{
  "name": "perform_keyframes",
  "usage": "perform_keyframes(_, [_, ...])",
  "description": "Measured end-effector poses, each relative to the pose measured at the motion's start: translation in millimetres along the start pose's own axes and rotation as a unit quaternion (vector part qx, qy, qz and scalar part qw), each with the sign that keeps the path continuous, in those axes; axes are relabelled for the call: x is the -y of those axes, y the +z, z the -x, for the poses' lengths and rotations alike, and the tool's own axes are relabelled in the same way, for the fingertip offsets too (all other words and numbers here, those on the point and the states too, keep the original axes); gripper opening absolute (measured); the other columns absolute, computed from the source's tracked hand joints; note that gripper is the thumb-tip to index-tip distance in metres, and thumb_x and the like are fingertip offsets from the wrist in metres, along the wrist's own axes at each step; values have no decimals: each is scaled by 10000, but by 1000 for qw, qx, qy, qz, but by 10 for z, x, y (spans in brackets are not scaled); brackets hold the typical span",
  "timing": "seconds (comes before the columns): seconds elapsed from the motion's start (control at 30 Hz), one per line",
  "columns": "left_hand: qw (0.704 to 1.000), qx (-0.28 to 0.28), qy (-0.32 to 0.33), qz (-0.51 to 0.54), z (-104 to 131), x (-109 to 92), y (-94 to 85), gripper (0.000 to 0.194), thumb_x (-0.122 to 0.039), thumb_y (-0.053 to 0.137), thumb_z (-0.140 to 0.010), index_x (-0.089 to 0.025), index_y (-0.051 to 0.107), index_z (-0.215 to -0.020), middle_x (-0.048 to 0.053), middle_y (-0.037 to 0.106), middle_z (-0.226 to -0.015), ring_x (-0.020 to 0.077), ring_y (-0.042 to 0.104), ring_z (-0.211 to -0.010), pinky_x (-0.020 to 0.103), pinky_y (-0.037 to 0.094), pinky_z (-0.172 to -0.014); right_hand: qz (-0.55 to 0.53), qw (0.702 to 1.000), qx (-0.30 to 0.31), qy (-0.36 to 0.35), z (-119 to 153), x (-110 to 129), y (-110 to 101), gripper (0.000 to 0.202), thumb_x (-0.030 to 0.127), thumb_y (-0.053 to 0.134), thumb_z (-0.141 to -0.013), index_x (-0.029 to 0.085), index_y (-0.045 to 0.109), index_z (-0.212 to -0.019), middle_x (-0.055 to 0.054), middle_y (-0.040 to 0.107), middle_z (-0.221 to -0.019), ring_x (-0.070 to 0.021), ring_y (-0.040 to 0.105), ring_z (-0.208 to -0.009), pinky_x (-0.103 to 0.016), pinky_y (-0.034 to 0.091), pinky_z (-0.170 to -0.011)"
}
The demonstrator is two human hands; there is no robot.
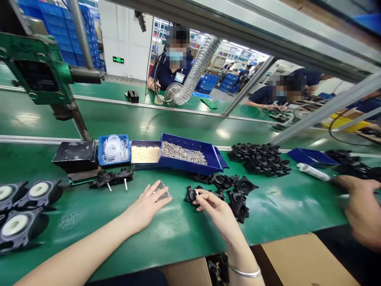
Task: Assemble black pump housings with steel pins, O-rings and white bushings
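My right hand (214,208) pinches a small white piece at its fingertips, right over a black plastic part (191,194) on the green bench. My left hand (145,206) lies flat, fingers apart, covering a small dark flat piece (163,190). More black plastic parts (230,188) lie just right of my right hand. Behind them stand a blue tray of metal pins (186,154), a tray of small white pieces (145,153) and a blue bin of white rings (114,149).
A big pile of black parts (258,159) lies at the back right. Black housings with white discs (26,204) sit at the left. A green press fixture (38,73) stands at the back left. A co-worker's hand (361,208) works at the right; other people sit across the line.
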State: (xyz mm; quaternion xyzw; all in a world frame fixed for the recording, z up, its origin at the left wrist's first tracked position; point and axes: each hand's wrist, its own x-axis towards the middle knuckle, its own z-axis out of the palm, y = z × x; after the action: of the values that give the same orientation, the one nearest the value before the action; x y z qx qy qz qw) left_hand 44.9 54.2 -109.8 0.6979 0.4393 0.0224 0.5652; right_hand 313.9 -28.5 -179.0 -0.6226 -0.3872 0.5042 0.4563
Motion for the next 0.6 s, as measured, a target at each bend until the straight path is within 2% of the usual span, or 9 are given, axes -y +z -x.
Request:
perform_keyframes(0.07, [1000, -16, 6, -6, 43, -90, -15, 482, -497, 439, -851, -426, 502, -1324, -97, 315, -1605, 88, 37, -1651, 542, -70, -1451, -13, 1000, 10, 5, 25, 90, 14, 447, 547, 710, -856, 101, 727, -850, -187, 654, -1159, -217, 691, -849, -330, 601, -747])
perform_keyframes(0.13, [1000, -19, 14, -14, 121, -196, -37, 638, -545, 573, -792, -436, 392, -1395, -108, 229, -1635, 89, 21, -1652, 510, -14, -1470, -41, 999, 32, -7, 86, 214, 44, 396, 498, 711, -875, 103, 731, -847, -175, 672, -1107, -205, 690, -850, -318, 593, -780])
perform_keyframes(0.23, [998, 26, 43, -26, 235, -291, -53, 860, -568, 721, -692, -425, 312, -1435, -111, 175, -1645, 101, 10, -1653, 478, -7, -1478, -142, 980, 137, -29, 241, 449, 203, 287, 384, 694, -913, 111, 712, -825, -153, 685, -1068, -182, 688, -834, -303, 584, -765])
perform_keyframes(0.3, [996, 55, 60, -21, 280, -279, -52, 832, -540, 740, -694, -384, 368, -1422, -79, 271, -1620, 105, 113, -1644, 431, -1, -1486, -247, 941, 232, -11, 328, 587, 392, 223, 324, 694, -918, 116, 660, -844, -119, 701, -971, -159, 683, -727, -309, 581, -722])
perform_keyframes(0.33, [996, 60, 58, -15, 295, -257, -51, 770, -523, 722, -718, -368, 409, -1404, -56, 358, -1587, 102, 225, -1616, 384, 53, -1492, -292, 917, 272, 2, 350, 639, 496, 206, 304, 695, -919, 121, 629, -852, -95, 703, -876, -155, 679, -688, -306, 577, -699])
perform_keyframes(0.4, [999, 44, 32, -4, 314, -210, -54, 677, -495, 702, -748, -361, 470, -1371, -18, 562, -1443, 73, 486, -1453, 230, 264, -1435, -351, 884, 309, 7, 348, 709, 684, 192, 282, 690, -924, 129, 595, -860, -59, 680, -741, -148, 663, -625, -286, 563, -642])
perform_keyframes(0.43, [1000, 18, 11, 8, 323, -198, -58, 674, -486, 732, -733, -360, 500, -1353, -8, 632, -1360, 55, 574, -1346, 145, 363, -1351, -357, 885, 298, -12, 331, 731, 755, 184, 274, 688, -927, 127, 604, -855, -64, 681, -748, -145, 662, -630, -286, 564, -650])
perform_keyframes(0.5, [995, -52, -40, 70, 338, -214, -63, 694, -463, 835, -655, -331, 591, -1292, 8, 705, -1233, 37, 663, -1165, 39, 492, -1125, -343, 913, 209, -74, 285, 758, 840, 174, 263, 680, -932, 124, 644, -834, -96, 697, -865, -147, 680, -717, -305, 580, -745])
perform_keyframes(0.6, [946, -110, -125, 279, 340, -316, -67, 687, -545, 804, -656, -275, 617, -1260, 52, 746, -1016, 86, 717, -830, 124, 583, -785, -338, 931, 58, -121, 246, 751, 864, 167, 268, 639, -962, 145, 671, -854, -94, 699, -927, -148, 695, -755, -290, 590, -750])
